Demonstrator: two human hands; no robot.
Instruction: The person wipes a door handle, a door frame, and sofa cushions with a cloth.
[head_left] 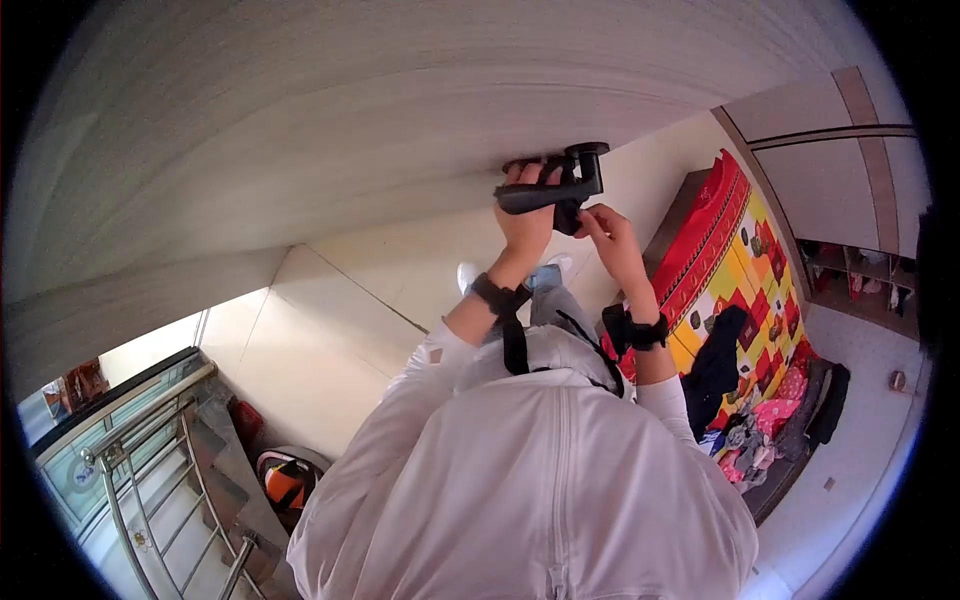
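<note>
A black lever door handle sticks out from a pale, grained door. My left hand is at the lever, its fingers curled on the door side and partly covered by the lever bar. Beneath the handle, a small black piece shows between my hands; its kind is unclear. The bent fingers of my right hand close on the lower edge of that piece. What lies under my left fingers is hidden. Black straps circle both wrists.
To the right stands a bed with a red and yellow patterned cover and piled clothes. Beyond it are wardrobe doors and open shelves. A metal railing and an orange-and-black bag are at lower left.
</note>
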